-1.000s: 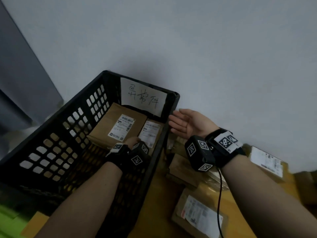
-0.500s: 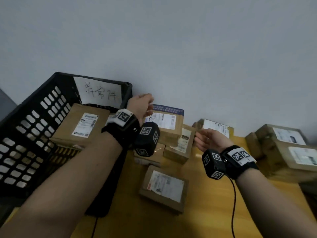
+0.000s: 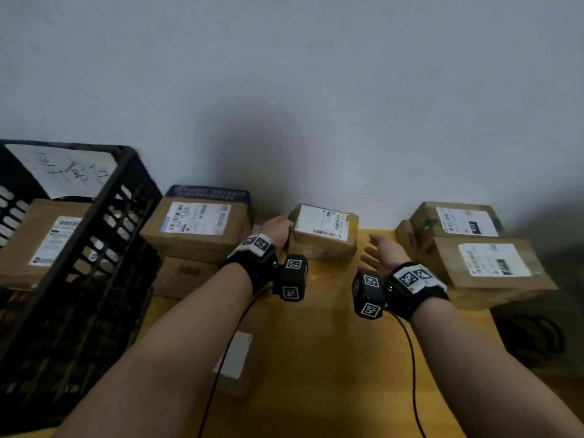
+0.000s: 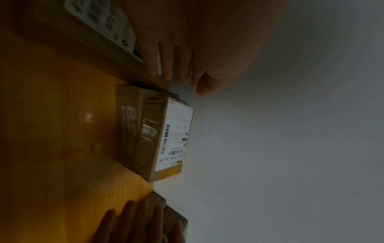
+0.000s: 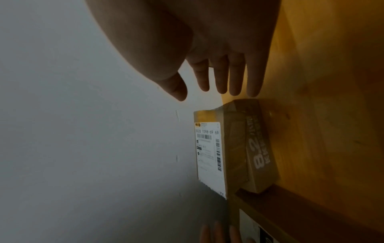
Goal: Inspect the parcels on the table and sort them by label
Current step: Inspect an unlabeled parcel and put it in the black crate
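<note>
A small brown parcel [image 3: 322, 238] with a white label on top stands on the yellow table against the wall; the wrist views show it as parcel [image 4: 153, 139] and parcel [image 5: 232, 148]. My left hand [image 3: 281, 229] reaches its left end with straight fingers [image 4: 166, 65]; whether they touch it I cannot tell. My right hand [image 3: 371, 249] hovers open a short way off its right end, fingers [image 5: 228, 78] straight and spread, holding nothing.
A black crate [image 3: 104, 216] with a handwritten sign [image 3: 63, 172] and a labelled parcel [image 3: 41, 238] inside stands at the left. Beside it sits a large parcel [image 3: 196, 226] on another. Stacked parcels [image 3: 486, 263] stand at the right. A flat parcel [image 3: 235, 358] lies under my left forearm.
The view has swung right, away from the crate. My left hand came out of the crate and moved to the small parcel's left end. My right hand moved to its right side.
</note>
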